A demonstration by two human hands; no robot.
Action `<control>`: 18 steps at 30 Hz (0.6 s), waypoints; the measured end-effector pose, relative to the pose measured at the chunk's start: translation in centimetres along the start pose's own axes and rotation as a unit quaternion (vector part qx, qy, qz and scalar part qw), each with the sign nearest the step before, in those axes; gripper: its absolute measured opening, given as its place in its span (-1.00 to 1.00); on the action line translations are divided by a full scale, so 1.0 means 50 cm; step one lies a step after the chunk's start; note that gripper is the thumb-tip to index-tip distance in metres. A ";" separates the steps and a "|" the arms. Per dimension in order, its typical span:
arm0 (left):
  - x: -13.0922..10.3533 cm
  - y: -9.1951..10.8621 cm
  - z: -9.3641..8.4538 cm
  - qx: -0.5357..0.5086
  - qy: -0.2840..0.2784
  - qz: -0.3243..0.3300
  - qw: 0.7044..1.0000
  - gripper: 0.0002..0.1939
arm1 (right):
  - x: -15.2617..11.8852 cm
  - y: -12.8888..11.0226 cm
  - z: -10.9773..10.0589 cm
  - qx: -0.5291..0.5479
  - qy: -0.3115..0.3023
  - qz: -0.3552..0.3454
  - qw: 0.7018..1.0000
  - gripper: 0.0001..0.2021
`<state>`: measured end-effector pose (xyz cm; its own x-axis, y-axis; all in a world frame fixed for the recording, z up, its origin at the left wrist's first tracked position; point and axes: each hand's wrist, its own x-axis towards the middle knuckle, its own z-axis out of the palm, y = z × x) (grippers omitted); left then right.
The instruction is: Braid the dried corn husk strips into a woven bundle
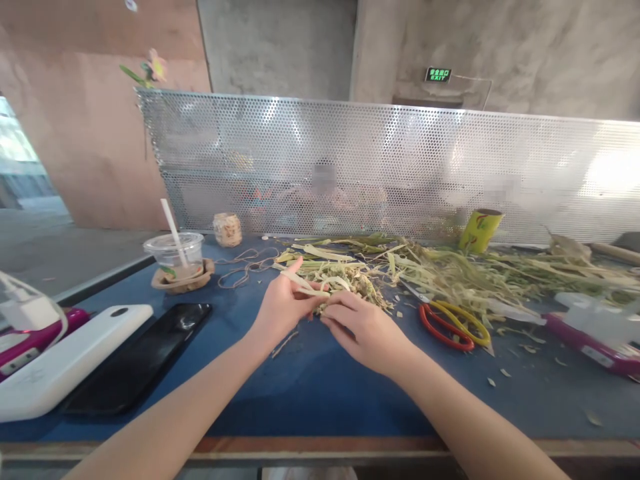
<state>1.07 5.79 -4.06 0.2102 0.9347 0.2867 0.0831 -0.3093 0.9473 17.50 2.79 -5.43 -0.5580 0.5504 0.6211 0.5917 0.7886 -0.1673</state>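
Observation:
My left hand [283, 303] and my right hand [363, 327] meet over the middle of the blue table. Between them runs a pale green strip of dried leaf [311, 289]. The fingers of my left hand are closed on the strip, with the thumb pointing up. My right hand pinches its near end, and the fingertips partly hide it. Just behind the hands lies a heap of dried plant scraps [367, 283]. To the right of my right hand, scissors [447, 325] with one red and one yellow handle rest on the table, blades toward the heap.
Long dried leaves [450, 273] spread across the back right, beside a yellow-green can [481, 231]. At left are a plastic cup [175, 250] with a straw, a black phone [143, 353], a white power bank [85, 353] and loose twine [247, 261]. A perforated metal screen [300, 153] stands behind.

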 end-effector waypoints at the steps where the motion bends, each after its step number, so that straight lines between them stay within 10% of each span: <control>1: -0.002 0.001 0.002 0.005 -0.008 -0.002 1.000 -0.16 | 0.000 0.000 0.002 0.022 0.010 -0.001 1.000 -0.81; 18: -0.004 -0.002 -0.001 0.040 -0.030 -0.031 0.998 0.06 | -0.003 0.011 -0.027 -0.152 0.028 -0.048 0.987 -0.80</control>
<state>0.98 5.63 -4.19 0.2596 0.9412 0.2162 0.1756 -0.2662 0.9478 18.71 2.76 -4.56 -0.5915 0.4553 0.6655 0.6899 0.7130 0.1254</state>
